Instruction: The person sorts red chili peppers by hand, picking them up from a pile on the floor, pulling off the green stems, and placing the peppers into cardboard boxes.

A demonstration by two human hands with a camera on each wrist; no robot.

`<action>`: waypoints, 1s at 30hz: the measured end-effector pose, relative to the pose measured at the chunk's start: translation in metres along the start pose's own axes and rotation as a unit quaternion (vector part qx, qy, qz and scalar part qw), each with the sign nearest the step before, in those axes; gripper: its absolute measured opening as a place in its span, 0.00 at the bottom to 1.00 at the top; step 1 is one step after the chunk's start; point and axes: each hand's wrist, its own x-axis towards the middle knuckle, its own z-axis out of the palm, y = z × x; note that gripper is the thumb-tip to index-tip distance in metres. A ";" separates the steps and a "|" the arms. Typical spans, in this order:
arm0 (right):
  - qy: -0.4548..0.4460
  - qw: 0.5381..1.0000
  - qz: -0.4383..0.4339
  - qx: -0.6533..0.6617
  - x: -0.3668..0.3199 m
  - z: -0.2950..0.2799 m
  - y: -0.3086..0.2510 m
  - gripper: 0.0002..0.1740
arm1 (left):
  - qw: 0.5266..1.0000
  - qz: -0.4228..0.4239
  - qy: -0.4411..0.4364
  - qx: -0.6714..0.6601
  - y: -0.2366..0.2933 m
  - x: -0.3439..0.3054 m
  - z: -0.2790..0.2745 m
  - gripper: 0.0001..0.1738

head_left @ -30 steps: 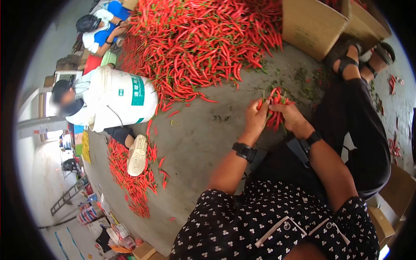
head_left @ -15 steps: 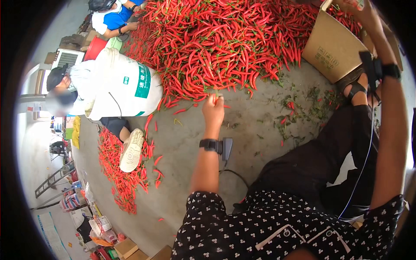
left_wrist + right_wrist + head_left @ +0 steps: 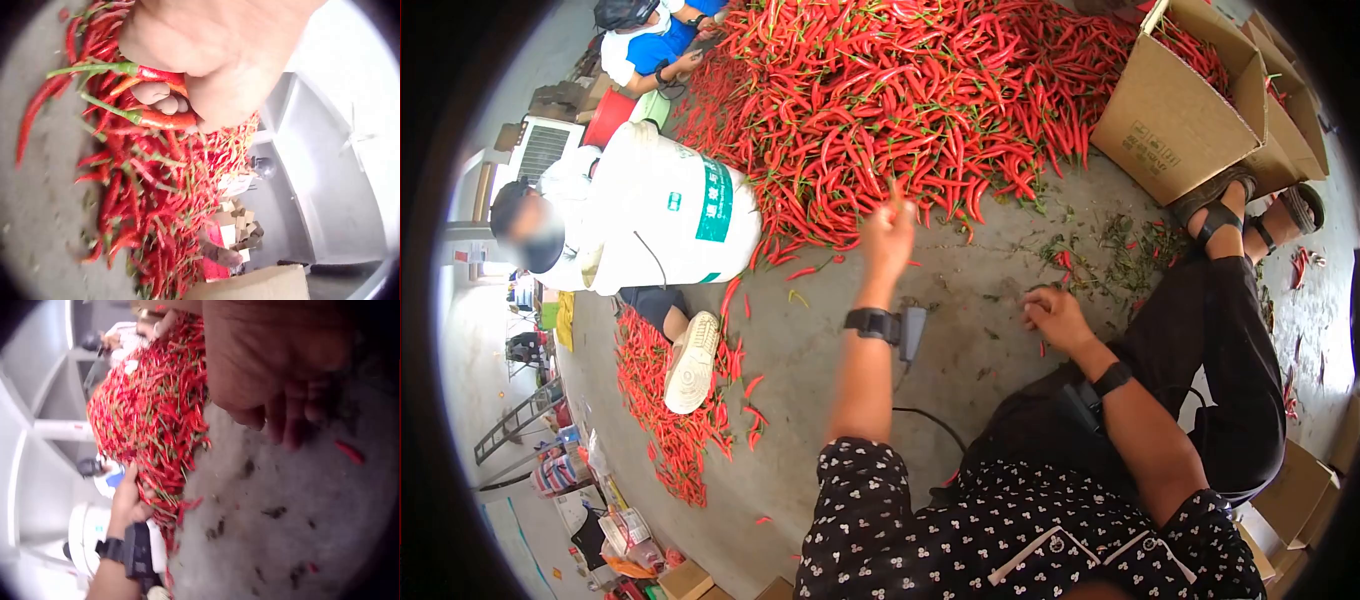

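The chili heap (image 3: 880, 120) lies on the floor (image 3: 800, 350) between the bucket (image 3: 662, 235), left, and the carton (image 3: 1185, 110), right.

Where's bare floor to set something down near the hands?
Clearest: floor between the left forearm and the white shoe. Also a lightly littered gap between left hand and right hand. Crowded: the big pepper pile beyond the left hand, the small pepper pile beside the shoe, the leaf scraps near the cardboard box.
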 end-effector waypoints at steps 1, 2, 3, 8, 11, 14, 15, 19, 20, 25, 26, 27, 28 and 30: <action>0.002 1.000 0.000 0.001 0.001 -0.007 0.002 0.11 | 0.999 0.011 0.046 -0.009 -0.013 0.021 -0.006 0.24; 0.012 0.998 0.041 0.034 -0.002 -0.016 -0.013 0.11 | 0.996 0.027 0.077 -0.032 -0.009 0.040 -0.016 0.24; 0.021 0.994 0.081 0.069 -0.003 -0.021 -0.022 0.12 | 0.990 0.075 0.112 0.050 -0.001 0.056 -0.027 0.23; 0.019 0.989 0.098 0.112 0.000 -0.025 -0.014 0.14 | 0.952 0.195 0.081 0.222 0.017 0.121 -0.035 0.13; 0.008 0.991 0.082 0.103 0.000 -0.029 -0.011 0.15 | 0.910 0.173 0.014 0.376 0.024 0.133 -0.025 0.14; 0.001 0.989 0.094 0.115 0.000 -0.030 -0.017 0.15 | 0.884 0.175 -0.017 0.433 0.026 0.133 -0.021 0.13; -0.007 0.989 0.099 0.108 0.000 -0.029 -0.019 0.15 | 0.883 0.173 -0.019 0.436 0.025 0.129 -0.021 0.13; -0.007 0.989 0.095 0.117 0.001 -0.029 -0.016 0.15 | 0.974 0.130 -0.095 0.161 0.007 0.096 -0.018 0.13; -0.005 0.989 0.096 0.115 0.001 -0.029 -0.016 0.14 | 0.993 0.054 -0.104 -0.006 0.012 0.077 -0.017 0.13; -0.007 0.990 0.081 0.112 -0.005 -0.027 -0.022 0.14 | 0.826 -0.155 -0.097 -0.533 0.004 0.026 -0.038 0.11; -0.002 0.989 0.078 0.123 -0.006 -0.028 -0.022 0.13 | 0.783 -0.141 -0.091 -0.599 0.009 0.022 -0.041 0.11; 0.004 0.988 0.074 0.136 -0.006 -0.028 -0.023 0.13 | 0.734 -0.126 -0.085 -0.662 0.014 0.019 -0.045 0.12; 0.001 0.989 0.070 0.133 -0.007 -0.029 -0.021 0.13 | 0.718 -0.187 -0.019 -0.670 0.019 0.015 -0.051 0.12; 0.006 0.986 0.068 0.152 -0.006 -0.028 -0.015 0.13 | 0.739 -0.135 -0.041 -0.659 0.011 0.026 -0.081 0.13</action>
